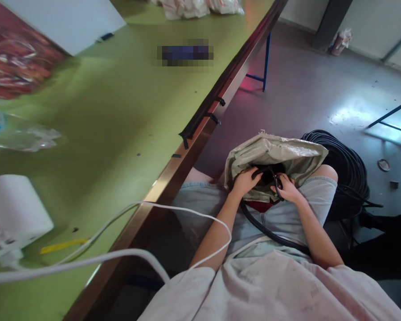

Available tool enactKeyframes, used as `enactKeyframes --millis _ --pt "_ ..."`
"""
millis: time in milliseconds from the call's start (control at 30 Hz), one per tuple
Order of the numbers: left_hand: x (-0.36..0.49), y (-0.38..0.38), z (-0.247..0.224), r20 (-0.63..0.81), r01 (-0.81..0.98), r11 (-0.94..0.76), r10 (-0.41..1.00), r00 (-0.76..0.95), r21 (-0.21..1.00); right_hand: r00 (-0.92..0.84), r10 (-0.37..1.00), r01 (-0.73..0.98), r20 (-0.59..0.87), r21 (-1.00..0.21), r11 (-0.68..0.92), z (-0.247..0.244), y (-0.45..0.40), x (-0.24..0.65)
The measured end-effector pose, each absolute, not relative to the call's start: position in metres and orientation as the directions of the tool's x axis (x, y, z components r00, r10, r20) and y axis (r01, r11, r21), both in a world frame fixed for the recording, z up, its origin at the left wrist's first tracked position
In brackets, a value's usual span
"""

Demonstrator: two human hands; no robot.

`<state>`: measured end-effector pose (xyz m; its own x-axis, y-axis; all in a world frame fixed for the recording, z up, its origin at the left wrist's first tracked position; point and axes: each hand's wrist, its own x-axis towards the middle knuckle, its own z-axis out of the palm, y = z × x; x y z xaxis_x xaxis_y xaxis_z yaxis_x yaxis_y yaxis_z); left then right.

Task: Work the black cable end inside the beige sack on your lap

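Black tubing (261, 228) crosses our lap and shows inside the open sack (274, 149), where our left hand (245, 183) grasps a length of it and our right hand (288, 189) grips scissors (276, 185). Beside us stands a green tabletop (113, 102), metal-edged; a black coil (345, 165) lies on the shiny grey floor (294, 80).

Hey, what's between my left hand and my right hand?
The head view shows black cable and scissors between your left hand and right hand, at the mouth of the sack.
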<state>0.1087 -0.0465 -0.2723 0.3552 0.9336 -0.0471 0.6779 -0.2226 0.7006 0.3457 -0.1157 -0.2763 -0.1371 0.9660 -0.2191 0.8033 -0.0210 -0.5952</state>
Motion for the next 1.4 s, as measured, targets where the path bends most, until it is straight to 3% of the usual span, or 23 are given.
enactKeyframes --millis 333,500,633,900,1400 --pt "0.109 -0.047 -0.276 -0.072 0.695 -0.284 0.897 0.435 0.66 -0.135 0.971 0.823 -0.198 -0.568 -0.001 -0.276 -0.115 0.337" --pt "0.108 -0.045 -0.279 -0.086 0.722 -0.27 0.906 0.414 0.637 -0.118 0.977 0.867 -0.177 -0.498 0.015 -0.279 -0.111 0.333" --pt "0.109 -0.044 -0.284 -0.164 0.782 -0.236 0.904 0.394 0.577 -0.108 0.965 0.884 -0.238 -0.467 -0.017 -0.283 -0.108 0.333" --pt "0.106 -0.044 -0.285 -0.194 0.78 -0.348 0.841 0.504 0.519 -0.043 0.92 0.904 -0.39 -0.408 -0.13 -0.283 -0.109 0.332" --pt "0.106 -0.043 -0.292 -0.19 0.769 -0.31 0.855 0.483 0.559 -0.013 0.906 0.867 -0.424 -0.456 -0.201 -0.29 -0.101 0.327"
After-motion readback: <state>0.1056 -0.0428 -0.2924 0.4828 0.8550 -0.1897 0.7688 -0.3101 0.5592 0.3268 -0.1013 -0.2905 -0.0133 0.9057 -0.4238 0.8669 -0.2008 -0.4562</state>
